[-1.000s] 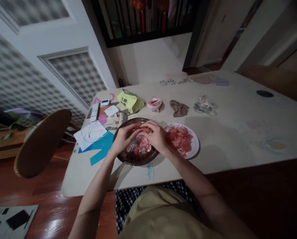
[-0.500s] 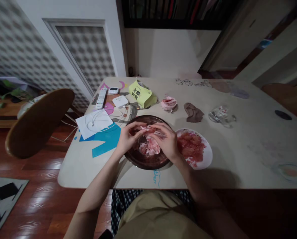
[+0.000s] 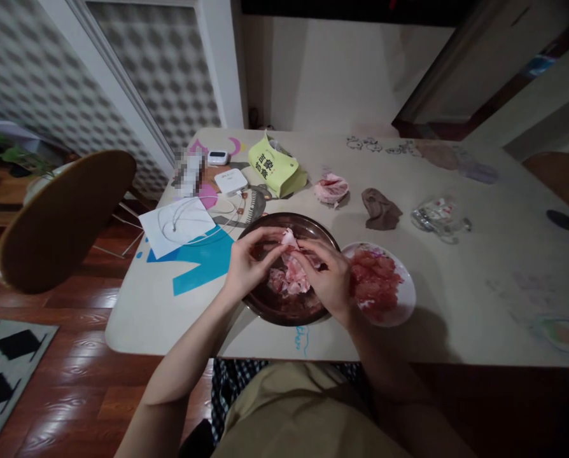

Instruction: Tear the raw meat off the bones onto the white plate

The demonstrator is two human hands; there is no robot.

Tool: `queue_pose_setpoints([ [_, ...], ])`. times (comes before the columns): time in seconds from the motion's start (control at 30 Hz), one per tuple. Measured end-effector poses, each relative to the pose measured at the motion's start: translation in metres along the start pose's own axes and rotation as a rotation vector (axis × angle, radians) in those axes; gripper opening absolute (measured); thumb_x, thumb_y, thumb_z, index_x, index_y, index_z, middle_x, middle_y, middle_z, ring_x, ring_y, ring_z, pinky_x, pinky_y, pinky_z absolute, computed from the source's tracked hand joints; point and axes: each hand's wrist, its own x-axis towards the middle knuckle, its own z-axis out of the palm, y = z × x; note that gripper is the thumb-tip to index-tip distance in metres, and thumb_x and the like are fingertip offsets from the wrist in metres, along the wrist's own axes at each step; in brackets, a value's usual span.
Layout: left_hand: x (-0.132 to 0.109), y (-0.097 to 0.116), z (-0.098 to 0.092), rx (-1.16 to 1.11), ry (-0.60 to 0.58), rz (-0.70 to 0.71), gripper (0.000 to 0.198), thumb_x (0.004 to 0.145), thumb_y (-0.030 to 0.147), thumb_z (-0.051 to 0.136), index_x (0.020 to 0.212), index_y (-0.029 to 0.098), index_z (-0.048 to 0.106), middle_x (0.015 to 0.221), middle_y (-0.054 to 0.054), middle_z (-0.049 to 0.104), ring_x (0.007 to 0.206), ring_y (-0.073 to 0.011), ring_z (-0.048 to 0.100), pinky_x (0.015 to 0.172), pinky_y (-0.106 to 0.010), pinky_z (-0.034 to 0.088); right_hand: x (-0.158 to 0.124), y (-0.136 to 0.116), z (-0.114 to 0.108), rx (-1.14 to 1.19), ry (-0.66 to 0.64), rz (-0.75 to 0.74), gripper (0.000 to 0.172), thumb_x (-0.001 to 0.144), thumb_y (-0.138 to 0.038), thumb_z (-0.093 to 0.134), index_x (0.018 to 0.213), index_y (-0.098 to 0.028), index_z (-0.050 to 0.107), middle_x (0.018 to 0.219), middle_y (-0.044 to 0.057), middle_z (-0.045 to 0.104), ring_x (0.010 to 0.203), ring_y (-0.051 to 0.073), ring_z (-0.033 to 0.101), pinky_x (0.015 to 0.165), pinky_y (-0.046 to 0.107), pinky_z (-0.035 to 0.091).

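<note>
the left hand (image 3: 247,266) and right hand (image 3: 331,280) meet over the dark bowl (image 3: 265,310), fingertips drawn together on one pale pink piece (image 3: 289,240) held just above the bowl's far side. the left hand pinches it between thumb and fingers; the right hand's fingers are curled, with the tips gripping the same piece from the other side. under them, in the bowl, lies a heap of more pink pieces (image 3: 287,282).

the bowl stands by the near edge of the tabletop (image 3: 456,286), left of its middle. a white plate (image 3: 409,299) loaded with redder pieces sits just to the bowl's right; whether the two rims touch cannot be told, as the right hand covers the spot.

beyond the bowl, in a loose row toward the far edge, lie a yellow-green packet (image 3: 272,166), a crumpled pink scrap (image 3: 331,189), a crumpled brown cloth (image 3: 380,210) and a clear plastic wrapper (image 3: 437,216). toward the far left corner are a small white box (image 3: 230,181), a small white device (image 3: 217,157) and a blurred object (image 3: 189,173). a white sheet (image 3: 177,222) with an earphone cable on it lies by the left edge, near a blue shape (image 3: 203,257) on the surface. a brown chair (image 3: 60,216) stands on the wooden floor off the left edge.
</note>
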Motion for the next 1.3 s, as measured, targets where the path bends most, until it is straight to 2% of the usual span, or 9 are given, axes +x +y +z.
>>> queue_pose_setpoints([
  [0.17, -0.002, 0.005, -0.002, 0.169, 0.013, 0.105, 0.035, 0.095, 0.029, 0.075, 0.129, 0.021, 0.070, 0.115, -0.009, 0.078, 0.102, -0.0177, 0.076, 0.089, -0.027, 0.064, -0.004, 0.000, -0.002, -0.140, 0.033, -0.063, 0.015, 0.101, -0.023, 0.067, 0.113, -0.028, 0.076, 0.105, 0.006, 0.081, 0.100, 0.023, 0.077, 0.094, 0.042, 0.063],
  [0.3, -0.003, 0.011, -0.003, 0.396, -0.023, 0.310, 0.025, 0.100, 0.021, 0.066, 0.124, 0.023, 0.073, 0.121, -0.008, 0.077, 0.111, -0.0188, 0.074, 0.102, -0.033, 0.060, -0.010, 0.003, -0.003, -0.127, 0.017, -0.129, 0.030, 0.099, -0.015, 0.067, 0.124, -0.029, 0.073, 0.114, 0.005, 0.080, 0.110, 0.023, 0.075, 0.102, 0.042, 0.060],
  [0.43, -0.003, 0.012, -0.003, 0.403, -0.033, 0.379, 0.026, 0.100, 0.016, 0.065, 0.124, 0.023, 0.073, 0.123, -0.008, 0.077, 0.113, -0.0176, 0.073, 0.103, -0.032, 0.059, -0.010, 0.002, -0.003, -0.154, 0.047, -0.230, 0.036, 0.097, -0.010, 0.068, 0.128, -0.027, 0.072, 0.115, 0.006, 0.080, 0.110, 0.023, 0.076, 0.100, 0.040, 0.062],
  [0.6, -0.002, 0.009, -0.002, 0.370, -0.046, 0.442, 0.028, 0.099, 0.012, 0.065, 0.124, 0.020, 0.074, 0.123, -0.009, 0.078, 0.113, -0.0170, 0.074, 0.102, -0.031, 0.060, -0.006, -0.006, -0.006, -0.322, 0.068, -0.355, 0.026, 0.094, -0.007, 0.070, 0.117, -0.020, 0.072, 0.105, 0.006, 0.082, 0.101, 0.020, 0.078, 0.094, 0.034, 0.063],
  [0.73, -0.002, 0.009, -0.001, 0.360, -0.090, 0.458, 0.030, 0.101, 0.010, 0.062, 0.127, 0.020, 0.073, 0.123, -0.010, 0.078, 0.115, -0.0172, 0.075, 0.103, -0.031, 0.061, -0.003, -0.011, -0.008, -0.366, 0.080, -0.394, 0.017, 0.093, -0.007, 0.073, 0.107, -0.016, 0.071, 0.099, 0.007, 0.081, 0.096, 0.020, 0.077, 0.092, 0.032, 0.062],
  [0.87, -0.003, 0.009, -0.003, 0.368, -0.139, 0.478, 0.036, 0.100, 0.008, 0.061, 0.133, 0.019, 0.071, 0.129, -0.011, 0.077, 0.122, -0.0177, 0.073, 0.107, -0.031, 0.060, -0.003, -0.012, -0.009, -0.381, 0.092, -0.403, 0.015, 0.094, -0.008, 0.071, 0.107, -0.015, 0.071, 0.097, 0.009, 0.079, 0.097, 0.020, 0.076, 0.093, 0.031, 0.062],
  [1.03, -0.005, 0.003, -0.011, 0.535, -0.185, 0.625, 0.045, 0.101, 0.008, 0.060, 0.145, 0.021, 0.063, 0.144, -0.013, 0.069, 0.132, -0.0190, 0.068, 0.111, -0.032, 0.059, -0.004, -0.012, -0.008, -0.333, 0.098, -0.424, 0.017, 0.095, -0.007, 0.069, 0.111, -0.014, 0.069, 0.099, 0.010, 0.079, 0.102, 0.021, 0.076, 0.093, 0.034, 0.064],
  [1.13, -0.006, 0.001, -0.018, 0.640, -0.218, 0.738, 0.048, 0.103, 0.010, 0.058, 0.149, 0.021, 0.059, 0.140, -0.011, 0.071, 0.133, -0.0196, 0.067, 0.109, -0.033, 0.060, -0.004, -0.011, -0.008, -0.279, 0.094, -0.430, 0.018, 0.097, -0.008, 0.065, 0.113, -0.016, 0.068, 0.100, 0.010, 0.078, 0.102, 0.022, 0.077, 0.091, 0.036, 0.067],
  [1.3, -0.009, 0.009, -0.026, 0.805, -0.242, 0.828, 0.045, 0.105, 0.012, 0.056, 0.150, 0.017, 0.057, 0.137, -0.010, 0.074, 0.133, -0.0203, 0.068, 0.104, -0.032, 0.063, -0.007, -0.010, -0.010, -0.264, 0.048, -0.437, 0.018, 0.098, -0.008, 0.063, 0.115, -0.014, 0.067, 0.101, 0.011, 0.078, 0.103, 0.022, 0.077, 0.093, 0.036, 0.067],
])
